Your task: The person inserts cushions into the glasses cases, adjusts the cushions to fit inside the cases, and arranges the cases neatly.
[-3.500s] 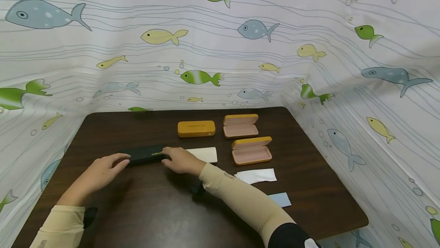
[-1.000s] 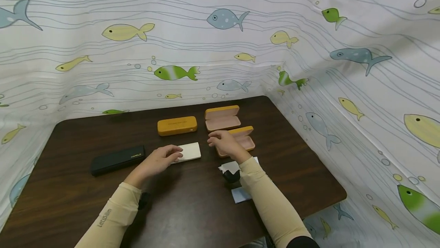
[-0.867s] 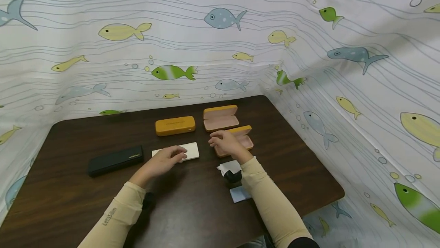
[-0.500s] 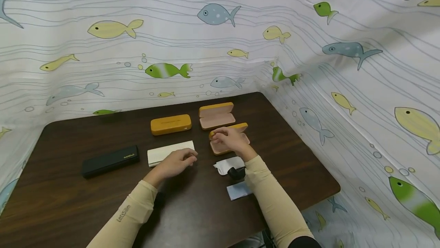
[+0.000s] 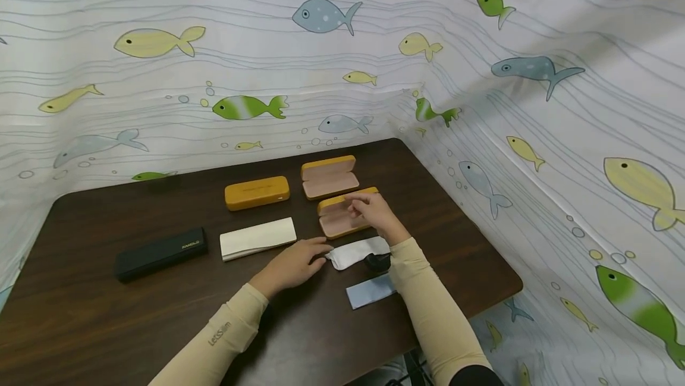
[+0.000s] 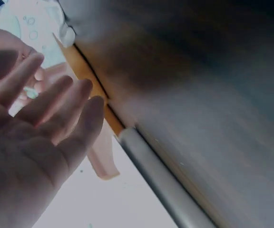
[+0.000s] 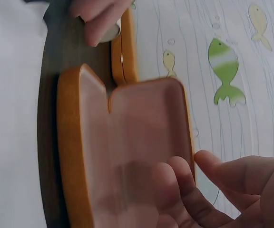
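Observation:
My left hand (image 5: pixel 291 266) hovers with loosely extended fingers beside the left end of a white cloth (image 5: pixel 355 252). It holds nothing; contact with the cloth cannot be told. Over the nearer open yellow glasses case (image 5: pixel 334 224), pink inside, is my right hand (image 5: pixel 374 213). In the right wrist view, the slightly bent fingers of the right hand (image 7: pixel 251 190) are at the edge of the upright lid (image 7: pixel 151 118); no firm grip shows. The left wrist view has the left hand (image 6: pixel 27 137) palm in sight, fingers apart.
Behind stand a second open yellow case (image 5: pixel 329 185) and a closed yellow case (image 5: pixel 257 193). A cream case (image 5: pixel 257 238) and a black case (image 5: pixel 160 254) lie to the left. A folded light-blue cloth (image 5: pixel 369 291) is nearest the table's (image 5: pixel 471 273) right front.
The left hand has moved from the black case past the cream case to the white cloth. The right hand has left the black case and shifted onto the nearer open case's lid. The view turned right.

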Demonstrator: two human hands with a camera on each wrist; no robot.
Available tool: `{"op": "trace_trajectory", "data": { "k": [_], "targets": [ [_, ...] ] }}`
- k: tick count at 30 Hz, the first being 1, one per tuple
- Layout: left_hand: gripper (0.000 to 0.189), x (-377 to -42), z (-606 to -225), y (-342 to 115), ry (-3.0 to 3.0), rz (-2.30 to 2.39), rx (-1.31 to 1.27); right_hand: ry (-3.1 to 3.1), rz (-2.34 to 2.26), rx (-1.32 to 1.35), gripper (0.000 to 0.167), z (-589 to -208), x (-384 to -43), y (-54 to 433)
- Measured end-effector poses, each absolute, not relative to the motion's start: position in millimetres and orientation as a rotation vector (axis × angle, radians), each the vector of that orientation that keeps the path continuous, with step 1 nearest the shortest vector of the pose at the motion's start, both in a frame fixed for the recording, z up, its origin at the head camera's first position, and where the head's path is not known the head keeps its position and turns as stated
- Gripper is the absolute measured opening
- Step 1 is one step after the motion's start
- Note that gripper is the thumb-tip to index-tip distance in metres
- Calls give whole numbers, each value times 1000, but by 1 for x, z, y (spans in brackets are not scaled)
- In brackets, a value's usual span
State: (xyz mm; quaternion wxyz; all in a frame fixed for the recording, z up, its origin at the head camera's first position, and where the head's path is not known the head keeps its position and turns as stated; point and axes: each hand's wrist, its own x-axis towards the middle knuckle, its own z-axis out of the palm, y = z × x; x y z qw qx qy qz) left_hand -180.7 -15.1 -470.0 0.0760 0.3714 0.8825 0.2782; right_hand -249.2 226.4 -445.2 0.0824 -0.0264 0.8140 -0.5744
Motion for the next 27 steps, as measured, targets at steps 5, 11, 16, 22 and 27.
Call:
{"op": "trace_trajectory", "data": {
  "k": [5,11,16,22,27],
  "targets": [
    [40,-176,-472,-6,2626,587,1200,2409,-1779,-15,34,-446,-252,239],
    [41,-169,-472,-3,2676,403,1171,2398,-1837,52,33,-450,-255,253],
    [44,-166,-473,-4,2677,397,1145,2415,-1858,61,32,-452,-258,264],
    [46,-166,-474,-5,2653,417,1111,2410,-1908,57,32,-455,-258,276],
    [48,-167,-473,-5,2647,416,1091,2373,-1957,65,34,-457,-258,283]
  ]
}}
